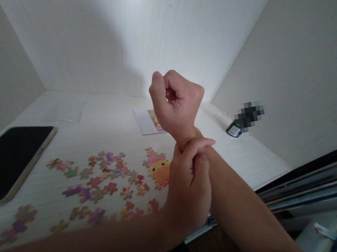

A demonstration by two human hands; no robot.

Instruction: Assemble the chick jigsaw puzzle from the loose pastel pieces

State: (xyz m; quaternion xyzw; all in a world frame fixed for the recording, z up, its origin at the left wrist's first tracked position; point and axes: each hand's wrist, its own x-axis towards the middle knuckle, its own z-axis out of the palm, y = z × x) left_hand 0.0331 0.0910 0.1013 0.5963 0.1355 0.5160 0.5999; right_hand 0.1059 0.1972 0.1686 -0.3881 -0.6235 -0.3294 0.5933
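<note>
Two-handed, clamped the left hand (187, 190) around the right wrist (186, 135) and curled the right hand (177, 109) into a fist, raised above the bench (106, 128). Could not tell whether the fist hid anything.

Found the loose puzzle pieces (111, 188) spread over the left and middle of the bench, reaching towards its front edge, and the joined section (160, 174) just beside the left hand, partly covered by it. Judged the pieces very light, thin and fairly stiff, like card, with tabs liable to bend; best pinched by opposite edges, one at a time. Judged the joined section weaker at its seams, better slid flat or supported from beneath than lifted by a corner.

Counted one joined section, with two dark eyes on a yellow face, and dozens of loose pieces, too overlapped and blurred for an exact tally. Counted also one tablet (9, 165) at the left edge, one clear sheet (70, 113) near the back left corner, one card (145, 122) towards the back edge, partly behind the right hand, and one dark container (233, 129), tilted near the right edge.
</note>
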